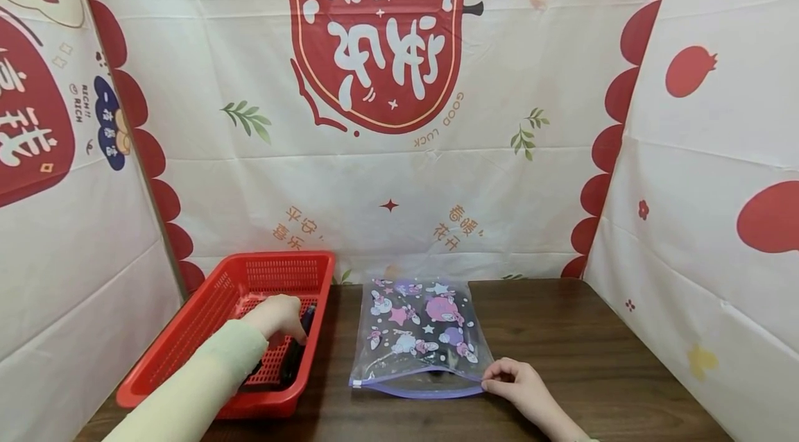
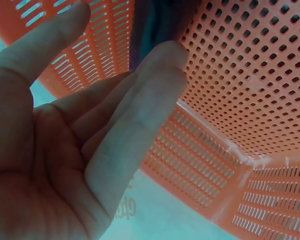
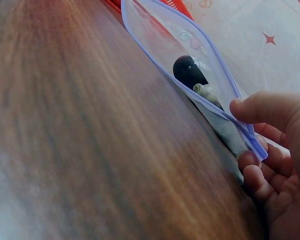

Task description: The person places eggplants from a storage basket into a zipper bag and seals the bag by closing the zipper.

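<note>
My left hand (image 1: 279, 318) reaches down into a red plastic basket (image 1: 323, 331). In the left wrist view its thumb and fingers stand apart, with a dark, blurred long object (image 2: 157, 27) just past the fingertips. The head view shows a dark elongated item (image 1: 290, 361) by the basket's right wall; its kind is unclear. My right hand (image 1: 517, 386) pinches the right corner of a clear zip bag (image 1: 399, 317) with cartoon prints and a purple zip edge. The bag's mouth gapes. Inside lie a black round-ended object (image 3: 189, 70) and a small greenish object (image 3: 208, 94), both partly hidden.
The bag and basket rest on a dark brown wooden table (image 1: 537, 324), basket on the left. White printed cloth (image 1: 374, 178) hangs behind and on both sides. A white slider (image 1: 356, 384) sits at the bag's left corner.
</note>
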### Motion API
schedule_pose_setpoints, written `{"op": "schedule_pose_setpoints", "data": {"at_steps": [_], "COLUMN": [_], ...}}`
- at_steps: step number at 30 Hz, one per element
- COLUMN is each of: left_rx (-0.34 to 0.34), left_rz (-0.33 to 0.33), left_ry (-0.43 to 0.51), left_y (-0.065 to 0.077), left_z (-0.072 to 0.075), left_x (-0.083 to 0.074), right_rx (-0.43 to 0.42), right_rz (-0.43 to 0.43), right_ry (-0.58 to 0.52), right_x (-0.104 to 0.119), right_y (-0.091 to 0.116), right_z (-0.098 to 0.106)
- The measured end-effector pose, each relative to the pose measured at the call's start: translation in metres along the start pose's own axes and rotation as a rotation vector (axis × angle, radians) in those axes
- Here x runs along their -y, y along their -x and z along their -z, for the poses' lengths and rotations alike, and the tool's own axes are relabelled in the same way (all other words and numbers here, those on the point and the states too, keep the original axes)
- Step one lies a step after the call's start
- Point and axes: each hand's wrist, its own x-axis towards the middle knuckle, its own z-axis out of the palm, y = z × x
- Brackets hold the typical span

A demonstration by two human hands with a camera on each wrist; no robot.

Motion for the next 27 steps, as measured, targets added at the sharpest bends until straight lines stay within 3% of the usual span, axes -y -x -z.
{"op": "schedule_pose_setpoints", "data": {"at_steps": [15,27], "left_rx": [0.038,0.063], "left_rz": [-0.003,-0.002], "left_ry": [0.085,0.095], "left_y": [-0.008,-0.01], "left_z": [-0.009,-0.01], "left_x": [0.006,0.004], "right_rx": [-0.004,-0.003], "right_rz": [0.002,0.004], "right_ry": [-0.051,-0.033], "right_x": [0.003,0.004], "right_y": [0.002,0.0], "right_z": [0.001,0.002]}}
